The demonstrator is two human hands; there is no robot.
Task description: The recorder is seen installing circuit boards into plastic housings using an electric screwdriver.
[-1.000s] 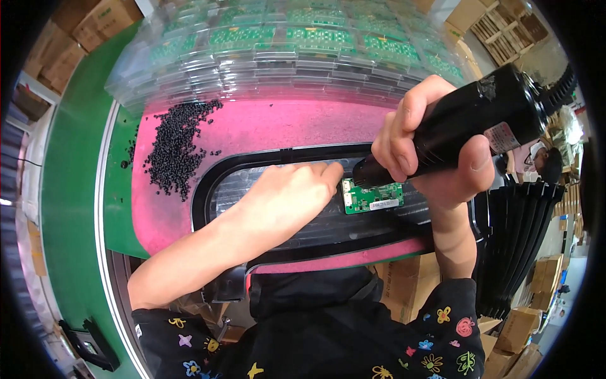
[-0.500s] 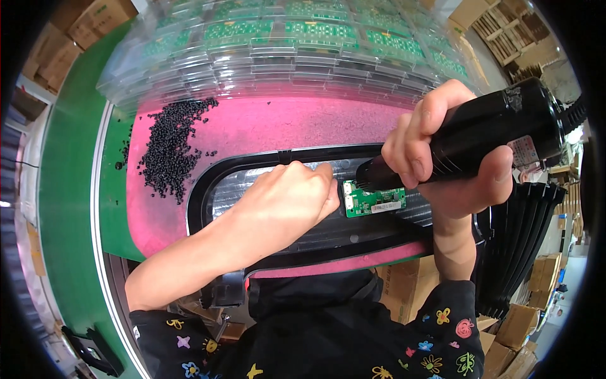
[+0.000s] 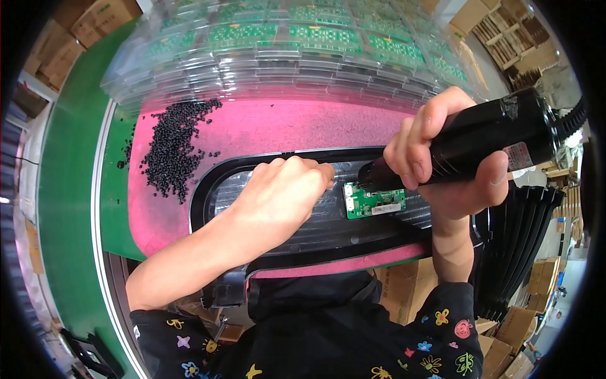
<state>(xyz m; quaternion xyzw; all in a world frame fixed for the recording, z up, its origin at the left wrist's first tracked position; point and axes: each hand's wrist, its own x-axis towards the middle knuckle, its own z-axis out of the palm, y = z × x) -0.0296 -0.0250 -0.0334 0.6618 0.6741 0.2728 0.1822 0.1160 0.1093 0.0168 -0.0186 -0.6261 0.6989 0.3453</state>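
My right hand (image 3: 442, 151) is wrapped round a black electric screwdriver (image 3: 505, 129), its cord leaving from the back end. The tool's tip points down at the upper left part of a small green circuit board (image 3: 363, 205) with white connectors along its left edge. That board lies inside a long black plastic housing (image 3: 328, 237) with a raised rim. Over the housing, left of the board and apart from it, my left hand (image 3: 284, 192) is closed, knuckles up. Its fingertips are mostly hidden, so whatever they pinch cannot be made out.
A pile of small black screws (image 3: 172, 151) spreads over the pink mat (image 3: 303, 123) at left. Stacked clear trays (image 3: 278, 63) of green boards stand along the far side. Several black housings (image 3: 521, 234) are stacked at right. Cardboard boxes (image 3: 410, 287) sit below the table edge.
My left hand has drawn back a little to the left, away from the board. The right hand and screwdriver have hardly moved.
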